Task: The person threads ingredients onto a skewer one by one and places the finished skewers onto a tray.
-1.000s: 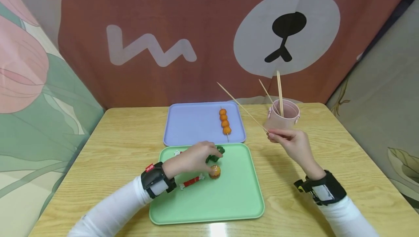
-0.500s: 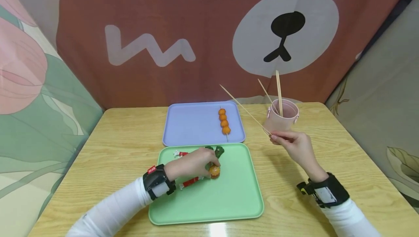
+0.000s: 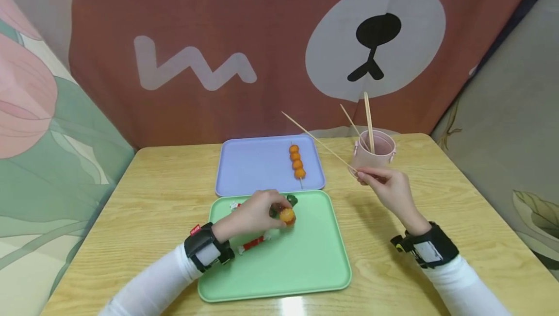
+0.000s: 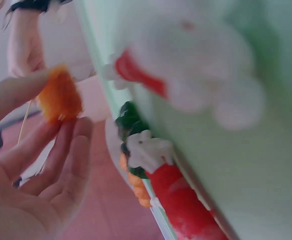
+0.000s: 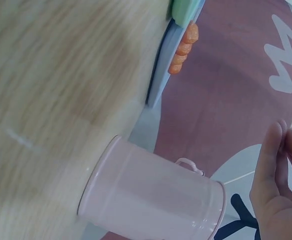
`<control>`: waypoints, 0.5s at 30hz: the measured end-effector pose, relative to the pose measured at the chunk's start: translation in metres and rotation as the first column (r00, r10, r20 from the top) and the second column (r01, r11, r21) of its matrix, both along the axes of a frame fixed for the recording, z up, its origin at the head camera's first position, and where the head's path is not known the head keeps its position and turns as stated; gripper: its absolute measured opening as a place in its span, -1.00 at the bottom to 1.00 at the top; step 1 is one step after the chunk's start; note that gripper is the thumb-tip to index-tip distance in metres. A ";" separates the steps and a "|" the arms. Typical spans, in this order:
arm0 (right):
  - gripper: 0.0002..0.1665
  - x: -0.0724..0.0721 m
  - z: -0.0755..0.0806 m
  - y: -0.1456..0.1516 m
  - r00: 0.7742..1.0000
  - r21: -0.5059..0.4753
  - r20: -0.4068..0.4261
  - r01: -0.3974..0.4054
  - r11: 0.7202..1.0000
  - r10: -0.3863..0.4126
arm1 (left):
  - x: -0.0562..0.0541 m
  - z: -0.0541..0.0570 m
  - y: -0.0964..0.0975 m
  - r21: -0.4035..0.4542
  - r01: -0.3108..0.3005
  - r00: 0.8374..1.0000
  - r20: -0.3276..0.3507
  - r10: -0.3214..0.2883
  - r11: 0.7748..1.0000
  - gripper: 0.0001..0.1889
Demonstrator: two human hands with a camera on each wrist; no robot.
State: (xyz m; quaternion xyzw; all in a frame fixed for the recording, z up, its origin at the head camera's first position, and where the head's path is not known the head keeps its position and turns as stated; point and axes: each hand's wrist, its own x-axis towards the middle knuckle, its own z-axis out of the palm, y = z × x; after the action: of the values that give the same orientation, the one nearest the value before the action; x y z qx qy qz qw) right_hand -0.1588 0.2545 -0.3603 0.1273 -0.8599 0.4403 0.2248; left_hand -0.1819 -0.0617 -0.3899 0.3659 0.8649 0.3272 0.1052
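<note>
My left hand [image 3: 257, 212] pinches a small round orange-yellow piece [image 3: 287, 216] between thumb and fingertips, just above the green tray [image 3: 305, 267]. In the left wrist view the orange piece [image 4: 61, 95] is held off the tray. Dark green pieces [image 3: 291, 200] lie behind that hand, partly hidden. A red candy with white twisted ends [image 3: 254, 243] lies nearer me, and another red-and-white one [image 3: 235, 205] is mostly covered by the hand. Over the table at right, my right hand [image 3: 388, 189] pinches the lower end of a thin wooden skewer [image 3: 319, 140], whose tip slants up and left.
Beyond the green tray lies a blue-purple tray [image 3: 249, 165] bearing a skewer of several orange balls [image 3: 297, 163]. Behind my right hand stands a pink bucket [image 3: 371, 160] with several wooden skewers [image 3: 369, 122] in it. A printed cloth [image 3: 196, 112] hangs at the table's back edge.
My left hand has taken hold of the orange piece and lifted it slightly off the green tray. My right hand keeps the skewer at nearly the same place.
</note>
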 end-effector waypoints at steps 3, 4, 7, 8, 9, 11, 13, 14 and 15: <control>-0.85 -0.002 0.004 -0.003 1.000 0.003 -0.027 0.013 1.000 -0.013 | -0.004 0.003 -0.007 0.150 -0.091 0.994 0.073 0.081 0.985 -0.66; -0.85 -0.002 0.005 -0.004 0.999 0.000 -0.033 0.014 1.000 -0.014 | -0.006 0.004 -0.009 0.198 -0.121 0.989 0.105 0.102 0.973 -0.65; -0.84 -0.003 0.008 -0.006 0.999 -0.025 -0.036 0.005 1.000 -0.006 | -0.010 0.009 -0.017 0.333 -0.192 0.970 0.205 0.128 0.923 -0.65; -0.84 -0.004 0.009 -0.007 0.999 -0.029 -0.042 0.002 1.000 -0.003 | -0.011 0.011 -0.020 0.369 -0.215 0.962 0.240 0.131 0.904 -0.65; -0.84 -0.005 0.009 -0.007 0.999 -0.035 -0.046 -0.003 0.999 0.002 | -0.013 0.013 -0.022 0.403 -0.237 0.953 0.273 0.131 0.884 -0.65; -0.83 -0.008 0.007 -0.006 0.998 -0.057 -0.058 -0.022 0.998 0.019 | -0.015 0.016 -0.027 0.466 -0.280 0.930 0.349 0.116 0.839 -0.64; -0.82 -0.013 0.004 -0.005 0.997 -0.074 -0.072 -0.040 0.996 0.035 | -0.018 0.019 -0.031 0.514 -0.326 0.902 0.420 0.098 0.793 -0.62; -0.82 -0.015 0.002 -0.005 0.996 -0.084 -0.081 -0.056 0.995 0.049 | -0.019 0.020 -0.032 0.540 -0.345 0.890 0.449 0.084 0.768 -0.61; -0.81 -0.018 0.000 -0.004 0.994 -0.103 -0.085 -0.077 0.992 0.069 | -0.021 0.021 -0.034 0.560 -0.360 0.879 0.473 0.069 0.746 -0.60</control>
State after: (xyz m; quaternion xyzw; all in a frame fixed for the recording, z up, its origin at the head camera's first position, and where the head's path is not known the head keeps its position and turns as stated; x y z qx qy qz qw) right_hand -0.1765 0.2502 -0.3605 0.1643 -0.8202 0.4877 0.2498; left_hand -0.2025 -0.0955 -0.3684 0.1952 0.6964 0.6799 0.1212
